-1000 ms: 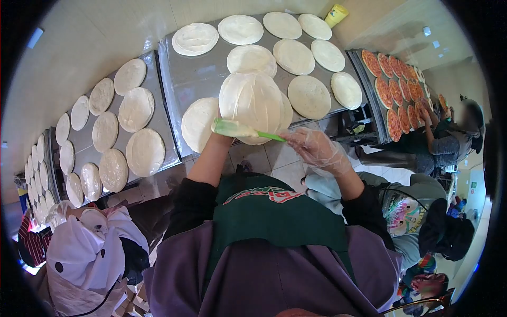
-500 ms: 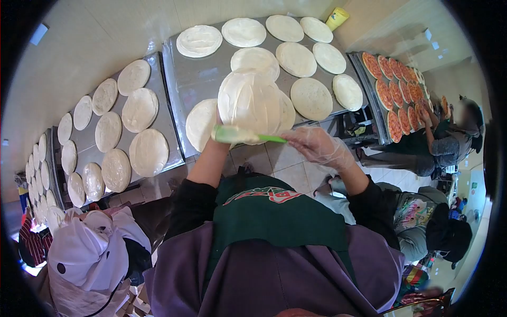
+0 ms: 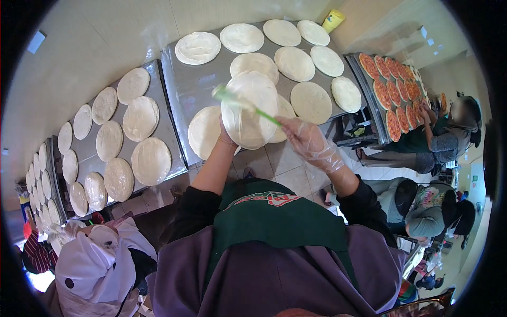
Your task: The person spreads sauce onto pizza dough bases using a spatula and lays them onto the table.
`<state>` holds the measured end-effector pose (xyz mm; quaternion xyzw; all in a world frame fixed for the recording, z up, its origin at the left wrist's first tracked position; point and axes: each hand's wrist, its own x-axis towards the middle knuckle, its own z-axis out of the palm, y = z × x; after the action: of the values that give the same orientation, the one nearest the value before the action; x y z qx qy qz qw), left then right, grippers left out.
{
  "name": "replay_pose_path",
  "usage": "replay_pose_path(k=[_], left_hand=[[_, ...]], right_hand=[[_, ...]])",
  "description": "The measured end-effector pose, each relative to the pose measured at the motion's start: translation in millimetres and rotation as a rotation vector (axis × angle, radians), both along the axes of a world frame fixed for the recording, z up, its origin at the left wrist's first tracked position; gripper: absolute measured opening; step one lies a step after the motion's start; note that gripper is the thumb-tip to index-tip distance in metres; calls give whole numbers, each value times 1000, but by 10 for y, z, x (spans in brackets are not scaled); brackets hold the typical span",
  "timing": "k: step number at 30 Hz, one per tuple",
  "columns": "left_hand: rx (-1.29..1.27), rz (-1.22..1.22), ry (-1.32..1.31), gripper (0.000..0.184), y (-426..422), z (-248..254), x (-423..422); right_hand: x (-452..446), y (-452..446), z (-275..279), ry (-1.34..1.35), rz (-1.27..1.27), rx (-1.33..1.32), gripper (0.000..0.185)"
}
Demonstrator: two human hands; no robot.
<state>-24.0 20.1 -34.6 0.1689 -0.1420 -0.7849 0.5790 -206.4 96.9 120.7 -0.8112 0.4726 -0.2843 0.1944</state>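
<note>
My left hand (image 3: 226, 133) holds up a round pizza base (image 3: 252, 124) from its left edge, with most of the fingers hidden under it. A pale, creamy layer with streaks covers the top of this base. In a clear plastic glove, my right hand (image 3: 307, 141) is closed round the thin handle of a green spatula (image 3: 266, 116). Blurred by motion, the spatula's wide end lies over the upper left of the held base; I cannot tell whether it touches. Behind and below the base, other pizza bases (image 3: 205, 134) lie on the metal table (image 3: 185, 79).
More bases rest on a metal table (image 3: 177, 142) at left. At right, a table holds sauce-covered pizza bases (image 3: 383, 94), where a co-worker (image 3: 454, 127) reaches over them. A yellow cup (image 3: 333, 20) stands at the back. Beside me is a person in a white head covering (image 3: 97, 259).
The spatula has swung from level across the base's near edge to a slant over its upper left. The held base is seen more tilted, and my left hand now shows at its edge.
</note>
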Motion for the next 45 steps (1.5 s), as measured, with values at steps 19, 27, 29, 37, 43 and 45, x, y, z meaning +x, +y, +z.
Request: replay_pose_path(k=[19, 27, 29, 37, 43, 45], left_hand=[[-130, -12, 42, 47, -53, -272, 79], [-42, -178, 153, 47, -73, -300, 155], [-240, -79, -171, 54, -124, -533, 174], [-315, 101, -225, 57, -7, -143, 264], [-461, 241, -629, 56, 36, -129, 602], [-438, 217, -590, 56, 24, -136, 672]], right_hand=[[49, -183, 212, -18, -2, 226, 24], [-94, -297, -23, 77, -178, 209, 23], [30, -197, -73, -17, 68, 24, 23], [140, 25, 171, -24, 96, 361, 24], [-458, -63, 344, -25, -376, 383, 30], [-616, -85, 460, 16, -464, 394, 30]])
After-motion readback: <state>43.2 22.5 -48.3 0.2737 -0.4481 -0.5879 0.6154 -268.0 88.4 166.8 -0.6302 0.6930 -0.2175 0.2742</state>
